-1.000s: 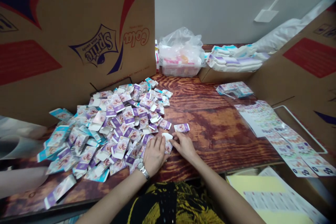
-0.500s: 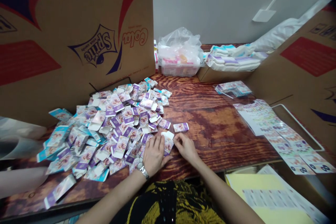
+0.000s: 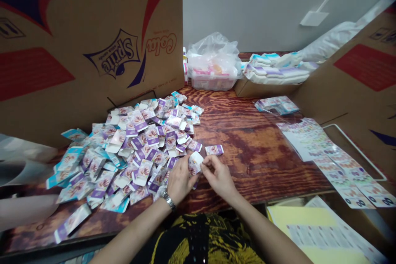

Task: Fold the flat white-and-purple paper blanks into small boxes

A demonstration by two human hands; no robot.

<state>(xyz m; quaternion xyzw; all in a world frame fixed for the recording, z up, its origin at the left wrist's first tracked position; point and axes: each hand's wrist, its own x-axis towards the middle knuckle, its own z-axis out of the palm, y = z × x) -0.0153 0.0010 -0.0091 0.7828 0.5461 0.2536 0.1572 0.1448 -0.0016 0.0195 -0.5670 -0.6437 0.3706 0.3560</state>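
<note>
A small printed box (image 3: 194,163) with a white flap at its top is between my hands, near the table's front edge. My left hand (image 3: 180,178), with a metal watch at the wrist, grips it from the left, thumb at its lower side. The fingertips of my right hand (image 3: 218,175) pinch at its right edge, by the flap. Whether they hold anything else is too small to tell. Just beyond my right hand lies a single purple and white box (image 3: 214,150). A large heap of similar small boxes (image 3: 151,135), purple or blue, spreads to the left.
A tall cardboard carton (image 3: 102,20) stands behind the heap, another carton (image 3: 365,103) at the right. At the back are a bagged plastic tub (image 3: 213,76) and a low box (image 3: 266,89) of packets. Sticker sheets (image 3: 334,165) lie on the wooden table's (image 3: 247,132) right side.
My left hand has closed round the small box, which is now more tilted between my hands. The fingers of my right hand have moved slightly left and in over its edge.
</note>
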